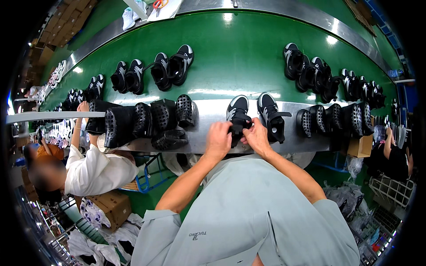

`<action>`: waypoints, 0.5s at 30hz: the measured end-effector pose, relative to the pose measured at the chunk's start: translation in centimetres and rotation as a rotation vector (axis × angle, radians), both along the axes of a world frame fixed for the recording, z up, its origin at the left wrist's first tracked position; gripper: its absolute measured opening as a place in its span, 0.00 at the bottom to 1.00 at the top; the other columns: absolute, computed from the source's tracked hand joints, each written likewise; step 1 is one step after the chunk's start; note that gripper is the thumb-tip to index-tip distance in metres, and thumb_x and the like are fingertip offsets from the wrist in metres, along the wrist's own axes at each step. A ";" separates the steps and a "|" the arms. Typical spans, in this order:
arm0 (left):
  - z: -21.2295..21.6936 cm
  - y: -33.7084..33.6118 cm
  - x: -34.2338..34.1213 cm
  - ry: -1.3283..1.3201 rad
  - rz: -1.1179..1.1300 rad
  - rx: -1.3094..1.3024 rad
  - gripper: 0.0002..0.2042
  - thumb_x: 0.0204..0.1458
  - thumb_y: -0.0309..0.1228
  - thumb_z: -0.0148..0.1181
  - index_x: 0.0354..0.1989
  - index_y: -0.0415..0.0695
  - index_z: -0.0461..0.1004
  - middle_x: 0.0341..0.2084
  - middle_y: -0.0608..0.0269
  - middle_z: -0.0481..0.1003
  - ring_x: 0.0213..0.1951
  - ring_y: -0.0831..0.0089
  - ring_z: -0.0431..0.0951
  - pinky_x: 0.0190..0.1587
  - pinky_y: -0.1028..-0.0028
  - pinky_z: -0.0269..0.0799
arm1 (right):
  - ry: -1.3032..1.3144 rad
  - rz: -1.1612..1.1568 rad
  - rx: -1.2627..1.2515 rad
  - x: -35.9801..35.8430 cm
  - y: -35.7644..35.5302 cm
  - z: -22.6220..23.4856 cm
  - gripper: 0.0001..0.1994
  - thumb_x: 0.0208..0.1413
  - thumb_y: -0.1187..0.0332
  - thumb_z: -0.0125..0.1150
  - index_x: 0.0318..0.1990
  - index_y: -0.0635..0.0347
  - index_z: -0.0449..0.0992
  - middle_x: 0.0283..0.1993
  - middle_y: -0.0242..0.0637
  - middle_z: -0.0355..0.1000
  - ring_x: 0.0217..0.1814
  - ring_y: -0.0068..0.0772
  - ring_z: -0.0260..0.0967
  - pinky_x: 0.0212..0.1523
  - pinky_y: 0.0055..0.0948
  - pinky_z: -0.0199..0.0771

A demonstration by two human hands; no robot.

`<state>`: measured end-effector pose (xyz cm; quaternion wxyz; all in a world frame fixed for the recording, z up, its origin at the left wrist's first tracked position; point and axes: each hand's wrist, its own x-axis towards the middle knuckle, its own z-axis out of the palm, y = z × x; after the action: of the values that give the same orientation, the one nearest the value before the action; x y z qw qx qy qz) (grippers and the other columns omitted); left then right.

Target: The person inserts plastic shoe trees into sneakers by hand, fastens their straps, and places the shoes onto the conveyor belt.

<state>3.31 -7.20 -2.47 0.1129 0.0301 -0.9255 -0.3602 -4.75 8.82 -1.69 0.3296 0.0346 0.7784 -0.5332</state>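
A black and grey sneaker (238, 106) stands on the metal edge of the bench in front of me, its toe pointing away. My left hand (218, 140) is closed on the left side of its opening near the heel. From the other side, my right hand (257, 138) pinches the collar at the back of the same shoe. What the fingertips hold there is partly hidden. Just to the right stands a matching sneaker (269, 111), its strap (284, 114) sticking out to the side. My right hand is close to this second shoe.
Black perforated shoe forms (143, 119) cluster at the left, with another row (333, 119) at the right. Pairs of similar sneakers (171, 66) stand on the green surface (230, 57) beyond. A person in white (100, 170) works at the left; another person (394, 153) is at the right.
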 end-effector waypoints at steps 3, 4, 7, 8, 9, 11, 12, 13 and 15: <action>-1.0 0.1 -0.4 -0.585 0.292 0.169 0.25 0.47 0.27 0.63 0.56 0.40 0.67 0.44 0.49 0.73 0.46 0.50 0.74 0.47 0.57 0.75 | -0.028 0.007 -0.052 0.2 -0.3 -0.2 0.17 0.55 0.76 0.58 0.50 0.74 0.64 0.31 0.46 0.75 0.26 0.35 0.80 0.24 0.30 0.81; -1.3 0.2 -0.8 -0.878 0.437 0.257 0.30 0.46 0.26 0.64 0.62 0.40 0.66 0.48 0.48 0.75 0.49 0.49 0.76 0.48 0.57 0.78 | -0.055 0.018 -0.058 0.3 -0.4 -0.1 0.18 0.55 0.75 0.59 0.51 0.74 0.63 0.31 0.47 0.75 0.27 0.35 0.80 0.24 0.30 0.81; -1.9 0.1 -1.7 -0.956 0.488 0.673 0.32 0.48 0.23 0.61 0.65 0.42 0.63 0.47 0.45 0.77 0.43 0.52 0.81 0.30 0.60 0.84 | -0.082 0.094 -0.021 0.3 -0.1 0.9 0.20 0.56 0.74 0.60 0.51 0.75 0.62 0.31 0.47 0.75 0.27 0.36 0.80 0.23 0.31 0.81; -3.8 0.0 -1.2 -0.842 0.503 0.757 0.31 0.48 0.23 0.60 0.65 0.42 0.64 0.45 0.44 0.78 0.39 0.54 0.82 0.24 0.62 0.84 | -0.086 0.150 0.017 0.3 0.0 1.7 0.21 0.56 0.73 0.61 0.52 0.76 0.62 0.31 0.46 0.75 0.26 0.36 0.80 0.23 0.31 0.80; -3.5 -0.5 -1.3 -0.821 0.456 0.735 0.29 0.47 0.20 0.58 0.62 0.45 0.68 0.46 0.43 0.75 0.43 0.49 0.80 0.35 0.57 0.83 | -0.008 0.195 0.105 -0.1 0.0 4.3 0.22 0.56 0.69 0.66 0.52 0.73 0.65 0.32 0.42 0.74 0.27 0.31 0.77 0.26 0.31 0.77; -1.6 -1.0 -1.4 -0.735 0.389 0.480 0.28 0.46 0.18 0.58 0.60 0.47 0.69 0.46 0.44 0.73 0.44 0.46 0.78 0.41 0.56 0.80 | 0.215 0.297 0.105 -1.3 1.1 5.5 0.22 0.54 0.67 0.68 0.51 0.71 0.68 0.33 0.39 0.73 0.28 0.29 0.74 0.29 0.29 0.75; -0.4 -1.1 -1.3 -0.645 0.308 0.227 0.28 0.44 0.17 0.57 0.58 0.48 0.71 0.46 0.44 0.71 0.45 0.43 0.76 0.47 0.55 0.77 | 0.439 0.389 0.104 -1.7 1.6 6.1 0.21 0.53 0.65 0.69 0.50 0.69 0.72 0.33 0.37 0.72 0.28 0.28 0.71 0.31 0.28 0.73; 1.2 -1.3 -1.8 -0.633 0.280 0.313 0.29 0.43 0.15 0.56 0.56 0.51 0.72 0.47 0.45 0.68 0.48 0.40 0.71 0.55 0.55 0.69 | 0.308 0.379 0.009 -2.5 1.6 7.0 0.18 0.52 0.64 0.71 0.46 0.66 0.76 0.34 0.33 0.70 0.30 0.23 0.64 0.35 0.25 0.68; 3.4 -1.7 -2.0 -0.560 0.204 0.266 0.29 0.42 0.14 0.55 0.57 0.50 0.72 0.48 0.44 0.69 0.51 0.43 0.71 0.56 0.57 0.69 | 0.014 0.408 -0.148 -3.2 1.8 7.6 0.12 0.55 0.66 0.68 0.42 0.64 0.77 0.30 0.26 0.68 0.28 0.15 0.61 0.30 0.20 0.63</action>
<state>1.35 -8.88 0.90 -0.1156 0.2350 -0.8575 -0.4427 -7.94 10.64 5.96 0.4270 -0.1517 0.7303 -0.5112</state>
